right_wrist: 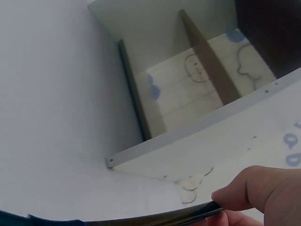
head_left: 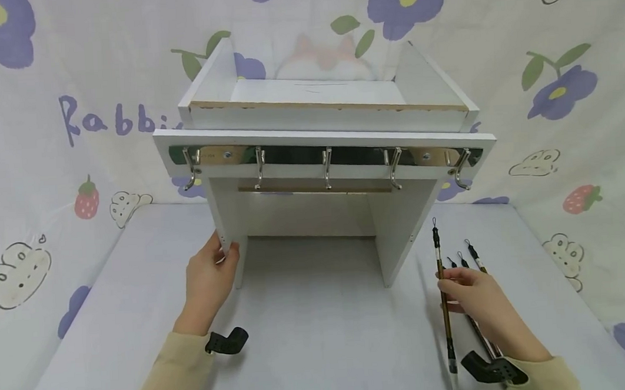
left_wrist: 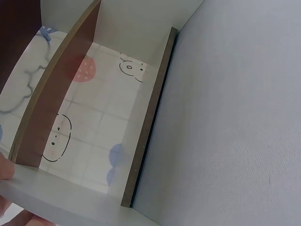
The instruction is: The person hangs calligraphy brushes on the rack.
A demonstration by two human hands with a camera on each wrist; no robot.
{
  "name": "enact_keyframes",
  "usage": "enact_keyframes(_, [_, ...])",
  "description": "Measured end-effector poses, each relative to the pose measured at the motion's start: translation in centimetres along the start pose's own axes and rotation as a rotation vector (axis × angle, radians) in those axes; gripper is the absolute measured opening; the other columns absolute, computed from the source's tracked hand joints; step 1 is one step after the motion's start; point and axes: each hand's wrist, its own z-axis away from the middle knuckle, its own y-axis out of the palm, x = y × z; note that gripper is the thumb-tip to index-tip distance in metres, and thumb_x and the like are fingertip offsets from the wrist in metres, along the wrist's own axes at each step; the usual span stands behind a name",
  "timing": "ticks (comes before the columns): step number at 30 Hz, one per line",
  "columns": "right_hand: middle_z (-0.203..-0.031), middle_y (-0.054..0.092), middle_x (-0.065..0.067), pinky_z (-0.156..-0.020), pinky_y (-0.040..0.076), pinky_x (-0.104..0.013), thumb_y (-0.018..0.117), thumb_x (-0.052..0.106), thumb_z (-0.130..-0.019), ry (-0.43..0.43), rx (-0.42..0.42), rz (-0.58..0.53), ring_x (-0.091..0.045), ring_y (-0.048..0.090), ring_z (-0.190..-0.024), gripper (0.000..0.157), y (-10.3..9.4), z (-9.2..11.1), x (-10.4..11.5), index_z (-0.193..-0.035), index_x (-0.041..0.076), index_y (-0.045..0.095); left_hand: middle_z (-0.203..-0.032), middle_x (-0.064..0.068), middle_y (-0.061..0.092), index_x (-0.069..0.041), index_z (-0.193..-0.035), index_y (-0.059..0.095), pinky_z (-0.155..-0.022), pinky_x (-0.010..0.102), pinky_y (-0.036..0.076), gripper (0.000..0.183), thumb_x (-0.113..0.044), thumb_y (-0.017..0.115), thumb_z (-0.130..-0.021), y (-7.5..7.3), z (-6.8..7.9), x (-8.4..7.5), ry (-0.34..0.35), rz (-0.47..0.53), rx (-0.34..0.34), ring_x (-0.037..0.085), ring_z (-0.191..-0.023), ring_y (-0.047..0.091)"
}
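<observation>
At the left, the left hand grips the front edge of the white rack's side panel, thumb on the inner face and fingers curled round the outside. The white rack stands mid-counter, an open tray section on top and a shiny metal rail with five hooks across its front. To the right of the rack, the right hand holds a slender brush pinched between thumb and fingers, loop end pointing away from the person. More brushes show just beyond and beneath that hand.
</observation>
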Motion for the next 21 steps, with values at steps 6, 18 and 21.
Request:
enact_keyframes(6, [-0.111,0.052,-0.014,-0.074,0.052,-0.035,0.061,0.030,-0.085,-0.111,0.025,-0.101,-0.020,0.055,-0.092,0.046,-1.0,1.4,1.4,-0.117,0.000,0.047,-0.113,0.006,0.060,-0.023,-0.119,0.053,-0.068,0.038,0.053,0.031,-0.030,0.052,-0.089,0.2,0.0,-0.3,-0.011,0.000,0.002,0.029,-0.091,0.062])
enact_keyframes(18, [-0.100,0.057,-0.012,-0.068,0.053,-0.031,0.063,0.021,-0.083,-0.324,-0.087,-0.244,-0.017,0.058,-0.086,0.035,-0.9,3.9,3.2,-0.110,0.001,0.053,-0.114,0.004,0.060,-0.024,-0.117,0.054,-0.068,0.040,0.053,0.029,-0.032,0.050,-0.089,0.2,0.1,0.0,-0.017,-0.004,0.009,0.029,-0.090,0.062])
enact_keyframes(21, [-0.101,0.056,-0.015,-0.068,0.053,-0.032,0.062,0.016,-0.084,-0.400,-0.098,-0.294,-0.019,0.058,-0.086,0.032,-0.9,4.5,3.6,-0.109,-0.001,0.053,-0.115,0.005,0.059,-0.024,-0.119,0.054,-0.068,0.042,0.053,0.031,-0.033,0.050,-0.089,0.3,0.1,-0.1,-0.010,0.001,0.018,0.030,-0.091,0.062])
